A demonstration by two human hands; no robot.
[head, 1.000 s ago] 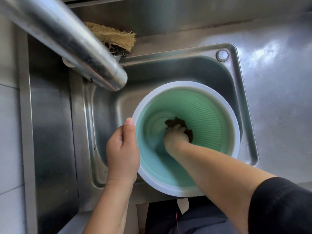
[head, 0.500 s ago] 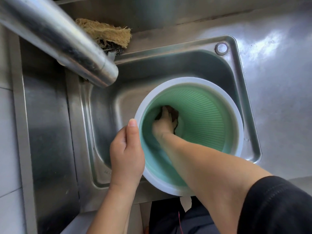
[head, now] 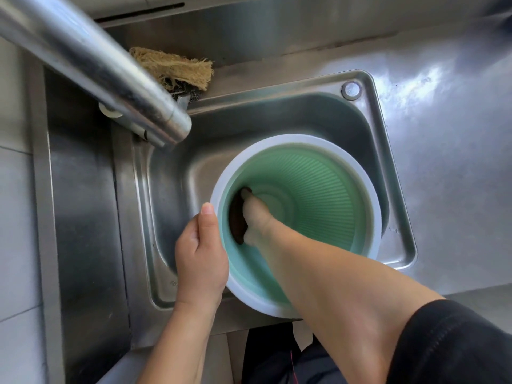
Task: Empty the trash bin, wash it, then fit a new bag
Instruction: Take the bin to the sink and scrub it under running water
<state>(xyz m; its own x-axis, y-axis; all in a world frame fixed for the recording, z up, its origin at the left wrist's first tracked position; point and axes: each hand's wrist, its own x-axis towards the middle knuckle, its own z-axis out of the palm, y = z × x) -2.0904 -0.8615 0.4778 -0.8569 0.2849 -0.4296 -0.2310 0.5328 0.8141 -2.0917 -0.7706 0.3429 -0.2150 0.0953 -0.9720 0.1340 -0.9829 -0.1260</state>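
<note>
At the far left runs a tiled wall (head: 13,217), and beside it a steel strip of the tabletop (head: 83,217) borders the left edge of the sink (head: 171,173). A thick chrome faucet (head: 110,70) slants down from the upper left corner and its spout ends over the sink's back left corner. Just behind it, on the back edge of the tabletop, lies a frayed straw-coloured scrubber (head: 177,69) with a dark pad beneath it. The left hand (head: 201,256) grips the trash bin (head: 332,200) at the left side of its white rim, thumb laid along the rim's top edge and the fingers curled round the outside, out of sight. The bin, mint green and ribbed inside, stands in the sink, filling the front right part of the basin and tilted with its mouth toward the camera; its near rim overhangs the sink's front edge. The right hand (head: 257,217) reaches deep inside and presses a dark scouring pad (head: 237,217) flat against the bin's left inner wall near the bottom; its fingers lie close together over the pad, though how far they wrap it I cannot tell. The bare forearm runs back to a black sleeve (head: 454,345) at the lower right corner. A round plugged hole (head: 351,90) sits at the sink's back right corner, and bare steel tabletop spreads off to the right.
</note>
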